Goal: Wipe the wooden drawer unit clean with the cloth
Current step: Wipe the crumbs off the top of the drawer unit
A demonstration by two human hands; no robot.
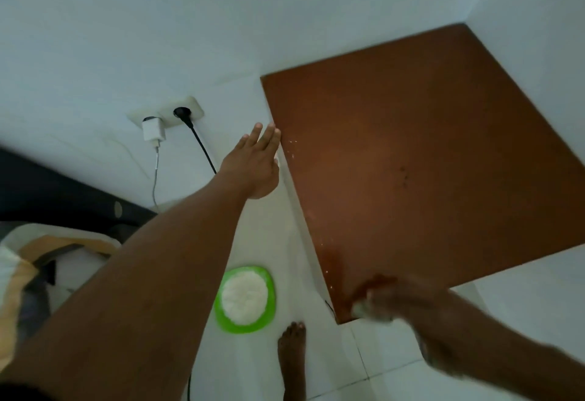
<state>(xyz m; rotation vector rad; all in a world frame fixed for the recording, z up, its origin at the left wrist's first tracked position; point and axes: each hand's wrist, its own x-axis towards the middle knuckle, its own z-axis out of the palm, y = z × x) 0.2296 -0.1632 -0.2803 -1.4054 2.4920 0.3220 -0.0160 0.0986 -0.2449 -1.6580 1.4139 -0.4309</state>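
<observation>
The wooden drawer unit (427,163) fills the frame from 1 to 4 o'clock, pushed into the corner of the white walls, and only its brown top is visible. Small pale specks dot the top along its left edge.

The left hand (256,159) reaches out just off centre toward 10 o'clock. It is flat and open with straight fingers (269,137) close together, their tips meeting the unit's left edge, and it holds nothing.

The right hand (399,302), at 5 o'clock, is smeared by motion at the top's near corner. A pale wad of cloth (364,308) shows at its leading side on the wood. I cannot tell whether the fingers grip it or press it flat.

On the floor (380,356) at 6 o'clock lie a green plate (267,315) of something white and a bare foot (292,346). A wall socket (166,115) with two plugs sits at 10 o'clock.
</observation>
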